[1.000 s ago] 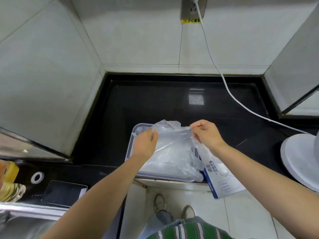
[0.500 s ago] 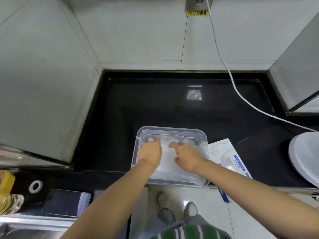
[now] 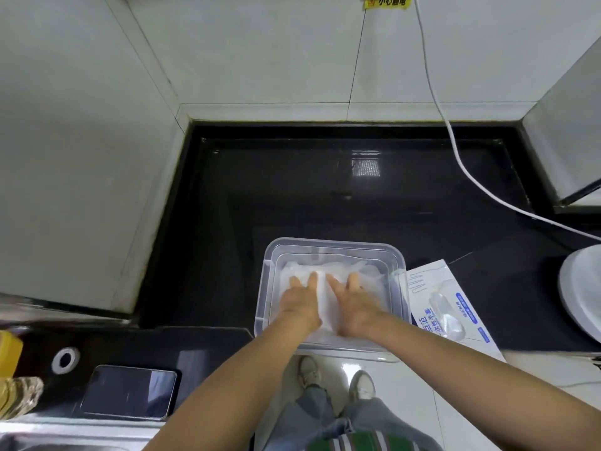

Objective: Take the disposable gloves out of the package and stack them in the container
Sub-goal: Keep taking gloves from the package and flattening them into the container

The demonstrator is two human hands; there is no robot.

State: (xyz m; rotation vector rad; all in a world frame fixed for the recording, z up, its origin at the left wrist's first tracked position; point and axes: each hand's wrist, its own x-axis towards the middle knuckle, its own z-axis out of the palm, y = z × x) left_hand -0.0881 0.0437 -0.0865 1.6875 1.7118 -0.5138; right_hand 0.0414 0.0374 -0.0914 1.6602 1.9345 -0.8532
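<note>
Head view, single frame. Landmark: clear plastic container point(image 3: 331, 243), set at the near edge of a black countertop point(image 3: 325, 190).

Item 1. Disposable gloves point(image 3: 369, 271): a translucent white stack, lay inside the container, covering most of its floor.

Item 2. Left hand point(image 3: 300, 302): inside the container, left half, palm down, fingers point(image 3: 313, 281) straight and flat on the stack; gripped nothing.

Item 3. Right hand point(image 3: 354, 304): inside the container, right half, just beside the left, likewise flat, spread and pressing; nothing held.

Item 4. Package point(image 3: 455, 307): white and blue printed, lay flat just right of the container, touching or nearly touching its wall; which, could not be told.

Step in hand, as judged: flattening the stack. Done well, it called for even downward pressure with both palms, then a smoothing outward from the middle toward the container walls so trapped air escaped and the thin film did not ride up on lifted fingers. The light container sat near the counter edge, so pressing straight down, not toward the body, seemed wise.

Not made out: number of gloves; whether the package held any more; part of the container's near wall, covered by both forearms. Cut off: white round object point(image 3: 582, 288) far right of the container. Dark phone point(image 3: 128, 392) lay well left of the container.
</note>
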